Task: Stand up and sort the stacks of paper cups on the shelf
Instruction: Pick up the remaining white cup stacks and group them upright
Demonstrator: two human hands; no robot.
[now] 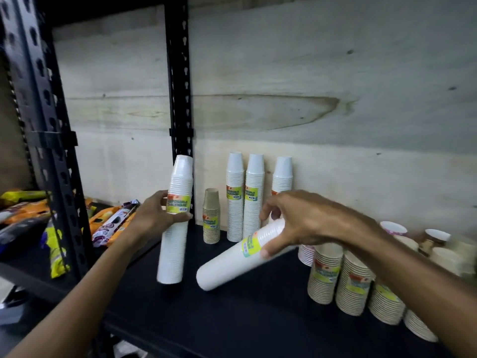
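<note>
Black shelf (pixel 258 306): left hand (pixel 152 215) gripping upright white stack (pixel 175 223); right hand (pixel 304 220) clasping tilted white stack (pixel 232 262), risking toppling standing white stacks (pixel 245 202) behind.

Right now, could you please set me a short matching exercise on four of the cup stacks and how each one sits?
Things:
1. White stack in left hand
2. White stack in right hand
3. Short brown stack
4. Beige stacks

States:
A. Tilted, low end near the shelf
B. Standing alone by the back wall
C. Held nearly upright
D. Grouped at the right

Pairs: 1-C, 2-A, 3-B, 4-D
</note>
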